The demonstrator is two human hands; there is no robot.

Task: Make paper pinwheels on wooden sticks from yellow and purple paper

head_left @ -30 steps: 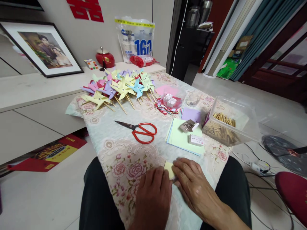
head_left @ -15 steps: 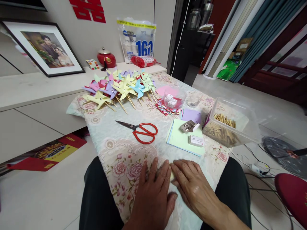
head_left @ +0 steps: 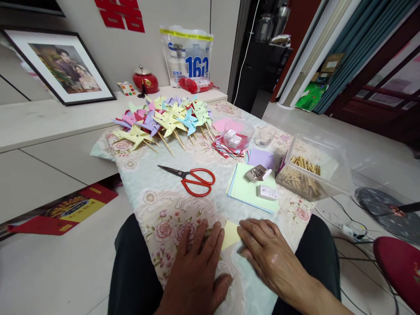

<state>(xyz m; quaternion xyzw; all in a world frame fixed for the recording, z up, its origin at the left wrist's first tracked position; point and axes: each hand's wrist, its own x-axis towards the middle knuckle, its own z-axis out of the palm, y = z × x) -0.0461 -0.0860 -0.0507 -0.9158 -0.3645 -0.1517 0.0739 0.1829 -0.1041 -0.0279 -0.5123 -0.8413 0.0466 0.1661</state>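
A small piece of pale yellow paper (head_left: 230, 235) lies on the flowered tablecloth (head_left: 173, 210), partly covered by my fingers. My left hand (head_left: 198, 262) rests flat over its left side, fingers stretched out and slightly spread. On the paper's right edge lie the fingertips of my right hand (head_left: 267, 253), fingers extended side by side. Red-handled scissors (head_left: 190, 178) lie beyond my left hand, blades pointing left. Past my right hand is a stack of pale green paper (head_left: 243, 183), with an opened box of metal pins (head_left: 256, 173) and a small white box (head_left: 267, 192) on it.
Paper pinwheels (head_left: 169, 120) on sticks are heaped at the far left of the table. A clear plastic bin (head_left: 295, 183) of short wooden sticks stands at the right edge. Near the back are a clear round container (head_left: 244, 131) and a pile of paper strips (head_left: 226, 151).
My hands have moved apart, the left one to the left and the right one slightly right. More of the yellow paper shows between them.
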